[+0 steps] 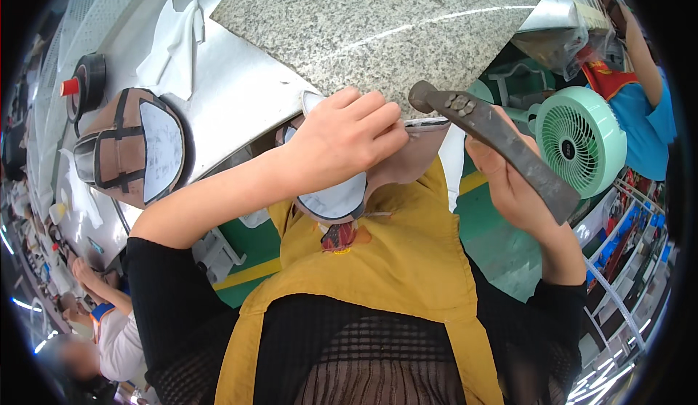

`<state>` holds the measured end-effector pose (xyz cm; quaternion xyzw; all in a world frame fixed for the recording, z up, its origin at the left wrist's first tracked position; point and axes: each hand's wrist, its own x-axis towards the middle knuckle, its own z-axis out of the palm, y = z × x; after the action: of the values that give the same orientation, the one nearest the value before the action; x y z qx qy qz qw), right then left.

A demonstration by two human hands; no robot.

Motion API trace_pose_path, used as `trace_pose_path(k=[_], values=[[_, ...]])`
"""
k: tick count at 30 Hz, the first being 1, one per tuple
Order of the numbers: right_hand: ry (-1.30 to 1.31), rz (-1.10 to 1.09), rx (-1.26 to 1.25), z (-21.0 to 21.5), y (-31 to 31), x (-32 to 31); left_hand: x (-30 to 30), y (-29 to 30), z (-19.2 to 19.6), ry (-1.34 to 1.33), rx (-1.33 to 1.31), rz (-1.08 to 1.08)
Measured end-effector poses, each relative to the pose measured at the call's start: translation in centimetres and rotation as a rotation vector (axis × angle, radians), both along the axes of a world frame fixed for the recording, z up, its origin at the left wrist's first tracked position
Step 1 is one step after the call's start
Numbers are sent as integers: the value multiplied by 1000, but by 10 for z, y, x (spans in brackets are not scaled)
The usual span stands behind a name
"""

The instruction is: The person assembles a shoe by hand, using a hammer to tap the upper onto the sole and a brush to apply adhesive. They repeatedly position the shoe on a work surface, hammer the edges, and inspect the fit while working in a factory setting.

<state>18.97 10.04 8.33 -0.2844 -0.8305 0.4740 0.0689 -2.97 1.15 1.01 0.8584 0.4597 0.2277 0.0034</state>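
Observation:
My left hand (350,134) is closed on a brown shoe upper (416,156) with white-lined parts, pressing it at the near edge of a speckled stone slab (378,27). Part of the upper hangs down toward my yellow apron (378,267). The fingers of my left hand hide where they meet it. Raised to the right, my right hand (509,187) is wrapped round a dark metal hammer (502,139). Its rounded head points toward the slab, apart from the upper, and its broad flat end slants down to the right.
More brown and white uppers (161,150) lie on the metal table (236,70) at left, near a black round container (91,78) and a white cloth (174,45). A green fan (582,142) stands at right. Other people work at far right and lower left.

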Motion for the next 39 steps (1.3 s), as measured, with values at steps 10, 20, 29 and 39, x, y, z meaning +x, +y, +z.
trace_pose_path(k=[10,20,29,39], values=[[-109,145,138,-2,-5,-8,-1,-1,-7,-126,-60,53],[-174,70,20,3,-8,-11,-12,-1,0,-177,-165,25],[-33,85,87,5,-7,-11,-12,-6,0,-29,-60,3],[-68,146,112,4,-8,-18,-10,-10,-4,-109,-50,64]])
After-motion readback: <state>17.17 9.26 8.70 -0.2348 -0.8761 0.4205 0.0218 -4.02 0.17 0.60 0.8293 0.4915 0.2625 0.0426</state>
